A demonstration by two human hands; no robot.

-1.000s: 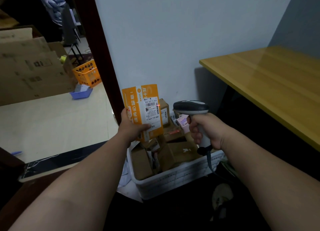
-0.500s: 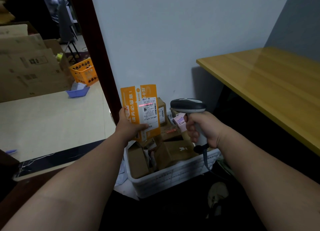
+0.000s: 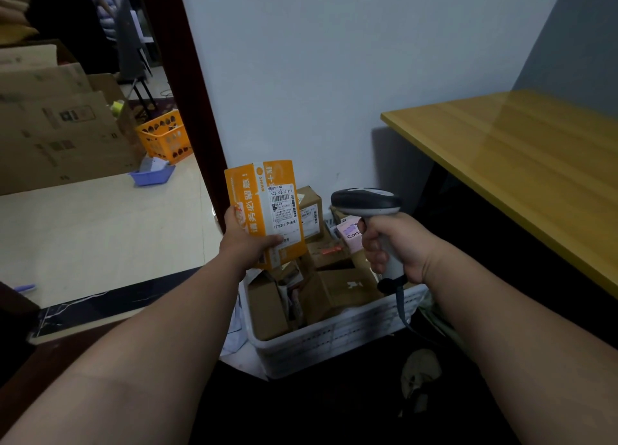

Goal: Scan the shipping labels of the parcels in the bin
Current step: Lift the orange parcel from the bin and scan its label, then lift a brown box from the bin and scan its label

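My left hand (image 3: 245, 242) holds an orange and white parcel (image 3: 264, 207) upright above the bin, its white shipping label (image 3: 283, 212) facing me. My right hand (image 3: 396, 244) grips a grey and black barcode scanner (image 3: 366, 201) by its handle, the head pointing left toward the parcel, a short gap between them. No red scan line shows on the label. Below both hands stands a white plastic bin (image 3: 337, 339) on the floor, filled with several brown cardboard parcels (image 3: 341, 287) and a pink packet (image 3: 349, 232). The scanner's cable hangs down over the bin's right rim.
A yellow wooden table (image 3: 521, 150) juts in from the right, its edge above the bin's right side. The wall stands behind the bin and a dark door frame (image 3: 187, 100) rises to the left. Beyond it lie stacked cardboard boxes (image 3: 57, 123), an orange crate (image 3: 165, 137) and a blue tray (image 3: 152, 175).
A red scan line lay across the label half a second ago and is gone now. Parcel and scanner have stayed in nearly the same place.
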